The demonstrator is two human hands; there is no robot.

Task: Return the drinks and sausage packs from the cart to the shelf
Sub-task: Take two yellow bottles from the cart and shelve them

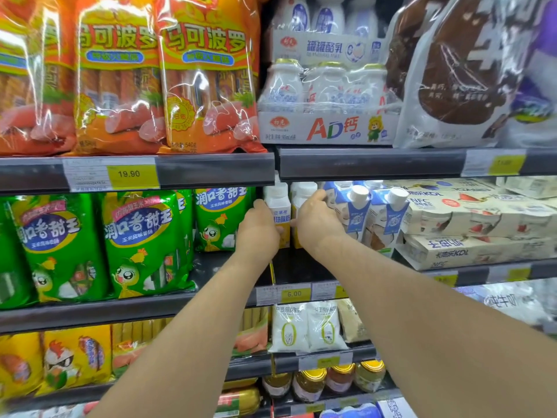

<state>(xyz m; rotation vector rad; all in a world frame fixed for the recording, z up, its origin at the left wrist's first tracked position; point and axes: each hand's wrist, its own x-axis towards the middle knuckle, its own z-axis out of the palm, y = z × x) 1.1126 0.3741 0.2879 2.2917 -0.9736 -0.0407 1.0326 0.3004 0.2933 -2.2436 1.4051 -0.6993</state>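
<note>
Two yellow cartons (279, 215) standing upright on middle shelf (301, 267), between green packs (144, 242) and blue cartons (373, 215). Left hand (259, 230) gripping left one; right hand (316, 221) gripping right one. Three green packs showing, fourth cropped. Carton lower halves hiding behind hands.

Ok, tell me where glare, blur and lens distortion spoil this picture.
Head view: glare streaks the orange sausage packs and the shrink-wrapped AD bottles; shelf rails bow from the wide lens; the far-right price tag is too blurred to read; both hands stay fairly sharp.
</note>
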